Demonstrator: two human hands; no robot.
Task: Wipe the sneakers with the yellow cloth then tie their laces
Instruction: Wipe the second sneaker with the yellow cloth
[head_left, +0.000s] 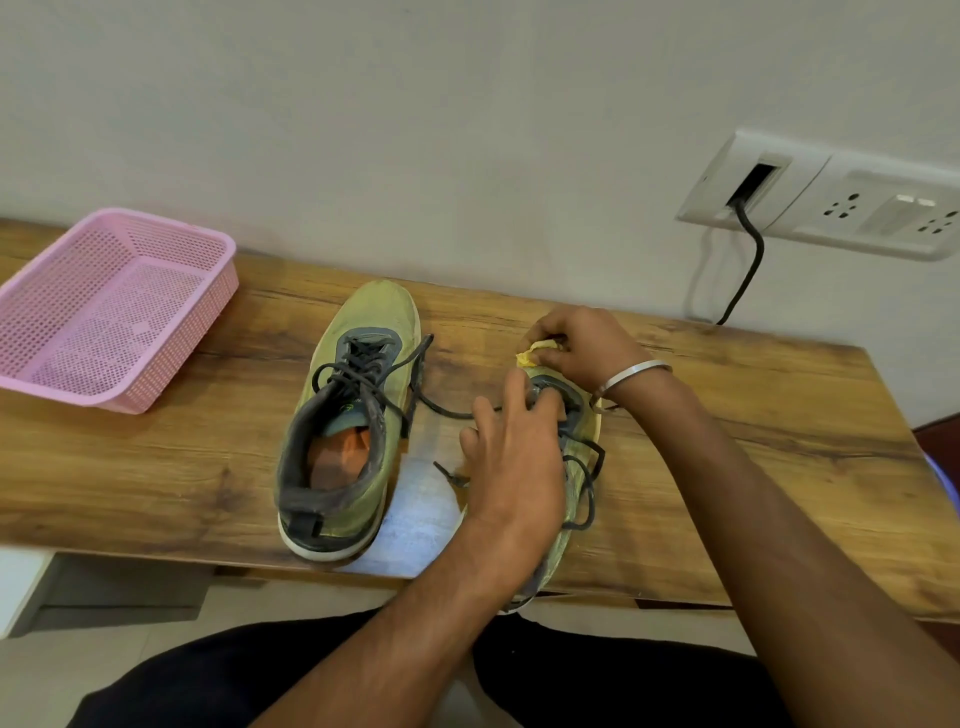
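Note:
Two yellow-green sneakers with grey collars and loose dark laces lie on the wooden table. The left sneaker stands free, toe toward the wall. My left hand lies over the top of the right sneaker, fingers curled around its tongue area, and hides most of it. My right hand, a metal bangle on its wrist, grips the bunched yellow cloth against that sneaker's toe.
A pink plastic mesh basket sits on the table at the far left. On the wall at the right is a white socket panel with a black cable hanging down behind the table. My dark-clothed legs are below the table's front edge.

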